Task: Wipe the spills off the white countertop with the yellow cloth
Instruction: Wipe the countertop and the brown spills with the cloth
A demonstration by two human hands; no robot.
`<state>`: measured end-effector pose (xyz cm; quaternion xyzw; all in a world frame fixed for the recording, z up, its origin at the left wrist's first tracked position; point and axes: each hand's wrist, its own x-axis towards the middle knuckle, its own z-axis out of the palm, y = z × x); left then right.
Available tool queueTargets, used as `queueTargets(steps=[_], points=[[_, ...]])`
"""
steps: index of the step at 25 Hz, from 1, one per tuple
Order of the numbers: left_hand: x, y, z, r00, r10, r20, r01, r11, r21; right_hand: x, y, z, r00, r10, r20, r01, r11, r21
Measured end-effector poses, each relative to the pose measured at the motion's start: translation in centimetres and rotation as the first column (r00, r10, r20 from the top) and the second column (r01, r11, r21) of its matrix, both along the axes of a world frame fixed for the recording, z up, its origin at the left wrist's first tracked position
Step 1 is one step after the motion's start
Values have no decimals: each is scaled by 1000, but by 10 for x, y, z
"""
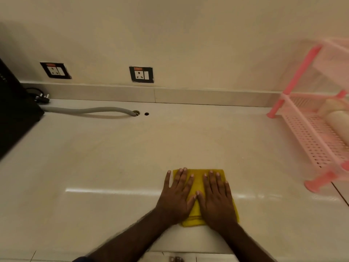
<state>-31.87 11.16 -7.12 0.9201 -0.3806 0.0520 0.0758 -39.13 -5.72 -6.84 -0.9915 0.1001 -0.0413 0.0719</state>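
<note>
The yellow cloth [198,186] lies folded flat on the white bench [113,157], near its front edge and a little right of centre. Both hands are pressed palm-down on it, side by side, with the thumbs touching at the cloth's middle. The left hand [176,195] is fully open, fingers extended and slightly spread; its little finger and outer edge overhang the cloth's left side onto the bare bench. The right hand [217,197] is likewise flat and open, fingers straight, lying wholly over the cloth. Neither hand grips anything; each bears down on the fabric only. Cloth shows beyond the fingertips, between the hands and below the wrists. No distinct spill can be made out on the glossy surface, which carries a bright band of reflected light across its width. At the rear left a grey corrugated hose [90,111] runs from a black appliance [15,114] into a hole in the bench, with a second small hole [146,113] just beside it. A black plug [42,98] lies near the appliance. Two wall sockets [141,74] sit above the upstand. A pink plastic rack [309,129] stands at far right, well apart from the cloth, blurred.
</note>
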Motion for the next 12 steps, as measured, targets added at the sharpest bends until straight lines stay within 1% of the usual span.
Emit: queueTargets(steps=[2, 5, 9, 12], points=[[7, 28, 3, 999, 49, 4, -49, 999, -11, 18, 25, 5, 998, 55, -12, -55, 998, 15], [17, 82, 5, 982, 186, 24, -186, 983, -7, 49, 73, 12, 983, 182, -18, -181, 983, 26], [17, 162, 4, 934, 354, 42, -355, 935, 6, 82, 147, 17, 925, 375, -55, -372, 927, 51], [0, 211, 1, 893, 447, 58, -448, 894, 6, 83, 192, 15, 883, 466, -53, -464, 884, 51]])
